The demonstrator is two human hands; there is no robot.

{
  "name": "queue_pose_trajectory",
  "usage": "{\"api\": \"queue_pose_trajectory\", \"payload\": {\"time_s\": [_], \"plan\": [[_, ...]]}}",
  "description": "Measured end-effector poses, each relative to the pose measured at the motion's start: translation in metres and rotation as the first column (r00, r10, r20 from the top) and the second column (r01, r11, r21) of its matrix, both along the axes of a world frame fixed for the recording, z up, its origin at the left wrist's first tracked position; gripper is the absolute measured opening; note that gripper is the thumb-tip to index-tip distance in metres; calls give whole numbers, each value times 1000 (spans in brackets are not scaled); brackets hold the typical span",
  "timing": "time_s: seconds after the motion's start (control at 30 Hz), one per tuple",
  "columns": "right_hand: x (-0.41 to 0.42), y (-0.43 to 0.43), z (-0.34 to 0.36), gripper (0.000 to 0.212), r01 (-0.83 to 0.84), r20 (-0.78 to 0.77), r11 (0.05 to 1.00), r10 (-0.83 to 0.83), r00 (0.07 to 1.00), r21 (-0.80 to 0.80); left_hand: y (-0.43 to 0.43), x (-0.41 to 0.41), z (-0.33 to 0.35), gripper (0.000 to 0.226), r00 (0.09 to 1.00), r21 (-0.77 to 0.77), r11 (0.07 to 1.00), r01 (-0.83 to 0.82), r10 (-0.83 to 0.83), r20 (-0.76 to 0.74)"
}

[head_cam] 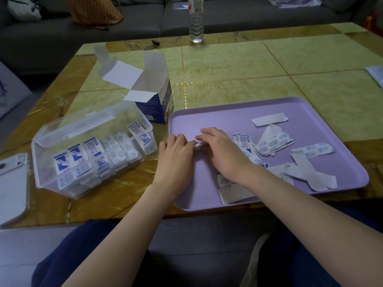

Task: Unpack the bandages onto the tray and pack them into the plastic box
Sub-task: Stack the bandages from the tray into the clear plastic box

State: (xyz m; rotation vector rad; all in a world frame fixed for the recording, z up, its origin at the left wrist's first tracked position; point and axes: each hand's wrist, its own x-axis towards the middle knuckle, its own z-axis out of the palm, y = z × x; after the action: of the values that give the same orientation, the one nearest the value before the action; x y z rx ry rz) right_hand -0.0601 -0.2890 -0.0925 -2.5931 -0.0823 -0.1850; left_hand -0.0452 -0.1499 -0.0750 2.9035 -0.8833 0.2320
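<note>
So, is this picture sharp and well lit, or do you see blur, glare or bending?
Head view: dim, flat light; pale glare on the lid of the plastic box; print on the bandages inside looks soft; the table edges bow from the wide lens.

A lilac tray (310,106), blue-and-white bandages (273,144), a clear box (41,162) and a green-and-gold marbled table (228,69) were seen.

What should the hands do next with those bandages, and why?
Probably lift the small stack of bandages, pinched between the left hand and right hand, into the plastic box on the left. The box is open and not yet full, and loose bandages wait on the purple tray.
</note>
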Motion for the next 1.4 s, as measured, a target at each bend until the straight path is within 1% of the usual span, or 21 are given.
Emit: {"api": "queue_pose_trajectory", "payload": {"time_s": [0.1, 0.2, 0.27, 0.33, 0.43, 0.53, 0.63, 0.7, 0.8, 0.87, 0.97, 1.03, 1.07, 1.13, 1.17, 1.2, 1.27, 1.3, 1.33, 1.4], "plan": [[-1, 4, -1, 49, -35, -26, 992, 39, 999, 119, -2, 0, -3, 41, 1000, 34, 999, -2, 2, -26], [-3, 7, 2, 50, -49, 4, 985, 49, 999, 165, -3, -1, -6, 32, 998, -12, 999, -38, 38, -44], [-2, 7, 3, 42, -32, 29, 985, 27, 999, 172, -3, -1, -7, 26, 998, -49, 998, -31, 29, -52], [-1, 7, 1, 36, -46, 13, 989, 45, 999, 143, -3, -1, -9, 22, 998, -67, 998, -15, 11, -58], [-2, 8, -1, 33, -66, 5, 990, 65, 998, 125, -1, 1, -10, 21, 997, -110, 994, -1, -7, -74], [-3, 7, 7, 27, -17, 68, 988, 6, 998, 152, 1, 0, -7, 15, 997, -206, 978, -19, 3, -79], [-4, 3, 12, 24, 16, 66, 987, -27, 997, 162, 4, 0, -7, 10, 996, -260, 965, -40, 17, -90], [-5, 2, 12, 23, -1, 51, 991, -6, 999, 134, 5, 0, -8, 12, 994, -196, 980, -44, 23, -108], [-6, 1, 14, 24, -22, 44, 995, 17, 999, 101, 4, -2, -12, 20, 996, -35, 999, -29, 25, -89], [-8, -2, 15, 27, -29, 49, 996, 25, 998, 88, 4, -3, -12, 21, 997, -30, 999, -17, 14, -75], [-12, -5, 18, 27, -15, 102, 994, 4, 995, 107, 6, -4, -6, 13, 996, -133, 991, 11, -23, -90], [-16, -6, 20, 24, 3, 126, 983, -27, 992, 183, 9, -6, 1, 4, 988, -292, 956, 18, -62, -144], [-17, -6, 22, 21, 13, 123, 974, -42, 992, 226, 9, -8, 4, 4, 981, -376, 926, 10, -82, -175], [-20, -6, 25, 15, 39, 86, 940, -72, 994, 338, 14, -10, 8, 5, 969, -515, 857, -26, -106, -225], [-21, -4, 27, 13, 54, 53, 908, -83, 995, 416, 18, -10, 11, 4, 961, -573, 818, -51, -116, -251], [-22, -4, 29, 14, 75, 10, 859, -93, 996, 507, 21, -10, 14, 4, 952, -624, 778, -74, -131, -276], [-25, 0, 33, 17, 117, -76, 714, -89, 993, 690, 28, -11, 20, 7, 933, -715, 687, -133, -158, -325], [-26, 3, 36, 18, 130, -106, 642, -77, 991, 755, 33, -11, 24, 7, 923, -747, 644, -167, -165, -348], [-28, 5, 38, 18, 140, -125, 590, -67, 990, 795, 36, -12, 26, 8, 912, -769, 608, -198, -173, -372], [-31, 13, 42, 19, 150, -143, 528, -54, 988, 836, 44, -13, 30, 9, 897, -796, 554, -243, -184, -402]]}}
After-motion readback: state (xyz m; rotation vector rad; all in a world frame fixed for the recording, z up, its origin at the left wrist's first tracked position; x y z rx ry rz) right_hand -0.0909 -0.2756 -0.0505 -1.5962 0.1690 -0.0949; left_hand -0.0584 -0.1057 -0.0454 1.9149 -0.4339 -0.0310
